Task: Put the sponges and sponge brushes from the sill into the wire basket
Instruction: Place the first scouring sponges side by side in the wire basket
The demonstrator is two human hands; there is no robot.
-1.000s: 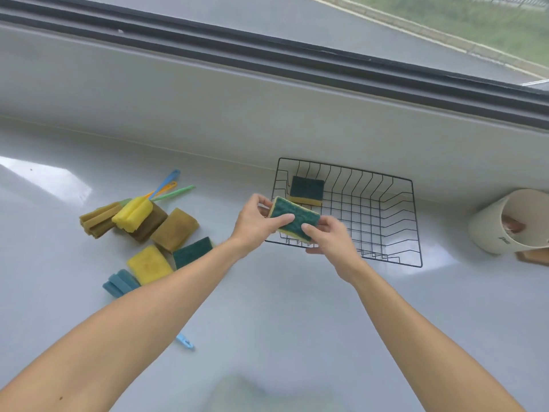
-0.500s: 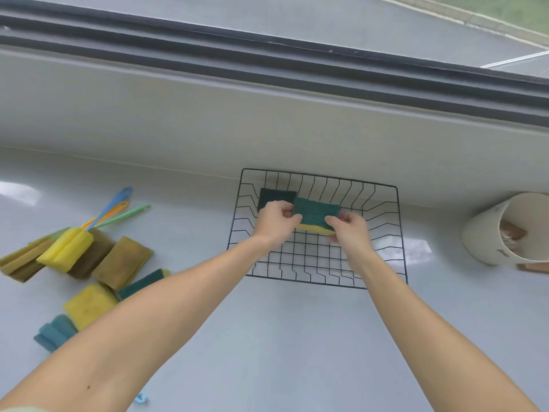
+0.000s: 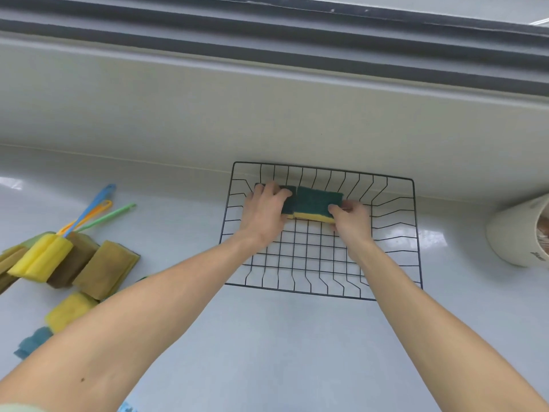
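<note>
Green-topped sponge (image 3: 318, 201) flat in wire basket (image 3: 395, 233), long axis left-right.

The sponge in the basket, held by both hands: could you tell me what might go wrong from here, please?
1. The left hand lies over the first sponge; pulling back could drag it out of line.
2. The second sponge, in the right hand, may tip on the open wires of the basket.
3. Either forearm could catch the basket's near rim.
</note>
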